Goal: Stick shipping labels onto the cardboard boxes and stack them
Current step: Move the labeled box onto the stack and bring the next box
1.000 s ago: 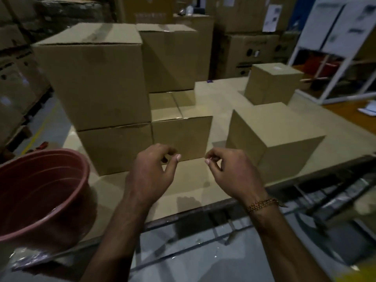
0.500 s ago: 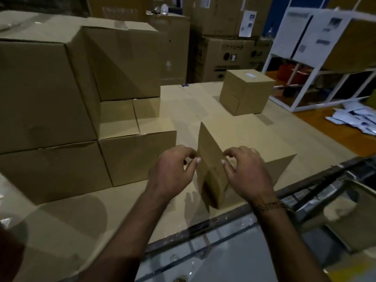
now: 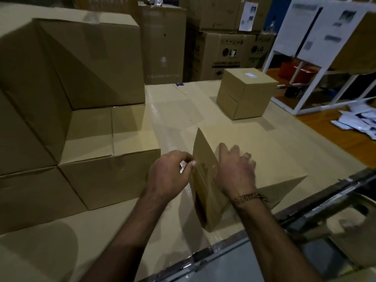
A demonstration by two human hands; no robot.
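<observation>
Pinching a small shiny label (image 3: 182,167) in my left hand (image 3: 169,176), right hand (image 3: 236,171) spread flat on the box (image 3: 270,157) at lower centre; misalignment risks a creased, crooked label.

One head-worn camera looked forward and down from the table's near edge (image 3: 203,255) — close above the nearest cardboard box (image 3: 270,159). Stacked boxes (image 3: 91,64) filled ten o'clock; a white rack (image 3: 284,64) stood far off at two o'clock.
</observation>
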